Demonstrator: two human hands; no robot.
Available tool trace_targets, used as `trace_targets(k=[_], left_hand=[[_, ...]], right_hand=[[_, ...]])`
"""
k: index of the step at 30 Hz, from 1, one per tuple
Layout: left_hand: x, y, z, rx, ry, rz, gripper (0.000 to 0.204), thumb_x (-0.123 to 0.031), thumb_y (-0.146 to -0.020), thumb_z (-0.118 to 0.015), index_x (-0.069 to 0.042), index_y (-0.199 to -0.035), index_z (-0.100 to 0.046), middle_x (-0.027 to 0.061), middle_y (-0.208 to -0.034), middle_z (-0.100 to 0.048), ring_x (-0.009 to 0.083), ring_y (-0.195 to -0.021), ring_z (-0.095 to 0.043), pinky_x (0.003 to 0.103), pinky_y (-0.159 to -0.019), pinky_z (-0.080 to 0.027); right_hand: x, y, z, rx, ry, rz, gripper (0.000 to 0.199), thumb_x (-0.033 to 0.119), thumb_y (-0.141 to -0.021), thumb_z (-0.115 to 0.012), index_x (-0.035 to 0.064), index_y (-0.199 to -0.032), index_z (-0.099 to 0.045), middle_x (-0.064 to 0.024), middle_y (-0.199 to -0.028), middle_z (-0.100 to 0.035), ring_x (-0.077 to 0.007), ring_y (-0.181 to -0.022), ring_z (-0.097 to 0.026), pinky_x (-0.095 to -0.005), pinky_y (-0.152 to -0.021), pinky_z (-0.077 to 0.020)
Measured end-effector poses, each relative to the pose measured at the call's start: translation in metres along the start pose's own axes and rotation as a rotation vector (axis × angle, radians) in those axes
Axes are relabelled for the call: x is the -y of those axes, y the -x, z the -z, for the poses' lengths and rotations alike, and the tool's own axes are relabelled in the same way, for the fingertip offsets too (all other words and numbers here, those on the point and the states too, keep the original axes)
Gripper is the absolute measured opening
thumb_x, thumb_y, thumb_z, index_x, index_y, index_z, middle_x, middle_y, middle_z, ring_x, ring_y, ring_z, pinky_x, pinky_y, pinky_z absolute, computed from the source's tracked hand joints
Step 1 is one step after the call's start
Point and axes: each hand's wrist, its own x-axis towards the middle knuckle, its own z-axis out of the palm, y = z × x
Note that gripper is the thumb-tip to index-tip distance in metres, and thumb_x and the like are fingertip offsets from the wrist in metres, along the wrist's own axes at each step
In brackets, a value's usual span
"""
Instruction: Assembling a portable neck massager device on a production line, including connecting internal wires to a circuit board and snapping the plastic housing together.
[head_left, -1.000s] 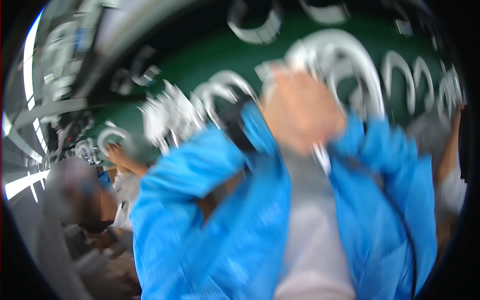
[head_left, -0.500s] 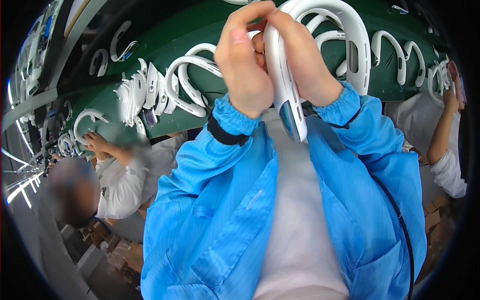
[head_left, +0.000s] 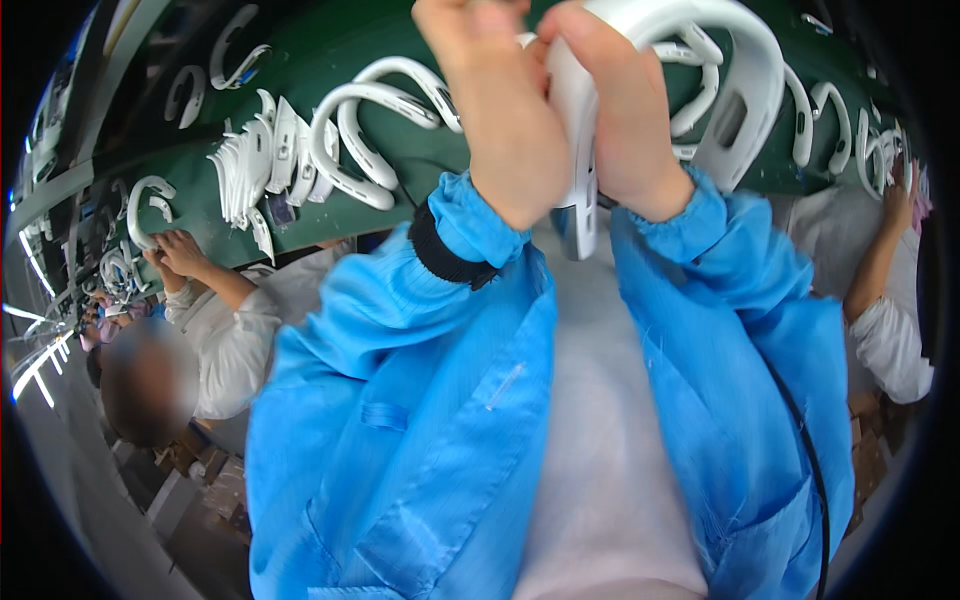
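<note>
A: Where's the piece relative to the hands?

B: Between them. The white U-shaped plastic band (head_left: 740, 90) is held up close in front of the chest, above the green counter (head_left: 400, 40). One leg of the U runs down between the two palms; its blunt end (head_left: 580, 225) pokes out below the wrists.

A: Long axis?

B: The gripped leg stands roughly upright in the view, top to bottom. The curve arches up and over to the person's right, and the far leg comes down outside the right hand.

A: Which hand is nearer to it?

B: Both touching. The left hand (head_left: 505, 115) is closed around the leg from the left, knuckles toward the camera. The right hand (head_left: 625, 120) is clamped on from the other side, thumb lying along the top of the leg. Neither is clearly closer. Fingertips of both are cut off by the top edge, so exact finger placement can't be told.

A: Arm pose?

B: Both forearms raised, blue sleeves (head_left: 470, 290) bent up from the elbows, wrists near each other, elastic cuffs just below the hands.

A: Surroundings?

B: More white bands (head_left: 370, 140) lie spread on the counter. A co-worker's hand (head_left: 180, 252) rests at its edge to the left; another co-worker's arm (head_left: 880, 270) is at the far right.
</note>
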Motion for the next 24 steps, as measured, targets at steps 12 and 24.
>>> trace_targets(k=[12, 24], left_hand=[[0.037, 0.003, 0.0, 0.248, 0.406, 0.602, 0.055, -0.045, -0.096, -0.019, -0.008, -0.129, -0.043, 0.0091, -0.116, -0.056, 0.0191, -0.103, -0.054, 0.029, -0.088, -0.043], [0.026, 0.018, 0.001, 0.137, 0.163, -0.071, 0.049, -0.032, -0.096, -0.03, 0.003, -0.131, -0.032, 0.0169, -0.121, -0.045, 0.0218, -0.101, -0.051, 0.03, -0.087, -0.04]], right_hand=[[-0.018, -0.019, 0.01, -0.152, -0.177, 0.094, 0.009, 0.01, -0.079, -0.058, 0.0011, -0.081, -0.055, -0.0051, -0.07, -0.058, -0.0101, -0.062, -0.055, -0.0216, -0.056, -0.0432], [-0.012, 0.006, 0.016, 0.022, -0.204, 0.052, 0.018, 0.017, -0.077, -0.059, 0.003, -0.086, -0.052, -0.0057, -0.074, -0.053, -0.0127, -0.068, -0.051, -0.0245, -0.061, -0.0411]])
